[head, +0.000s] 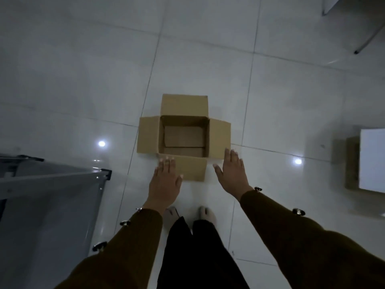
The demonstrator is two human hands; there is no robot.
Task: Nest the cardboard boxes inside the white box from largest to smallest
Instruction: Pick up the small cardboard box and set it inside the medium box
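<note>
A brown cardboard box [184,105] stands on the tiled floor with all its flaps folded outward and its inside bare. My left hand [165,182] hovers over the near flap's left corner, fingers spread, holding nothing. My right hand [232,174] is open too, just right of the near flap and below the right flap. At the right edge a white box [371,161] rests on a brown cardboard piece [352,163]; both are cut off by the frame.
A grey metal-framed table or rack [52,180] fills the lower left. My legs and feet [206,213] stand just behind the box. A furniture leg [366,40] shows at the top right. The floor is glossy white tile [83,80].
</note>
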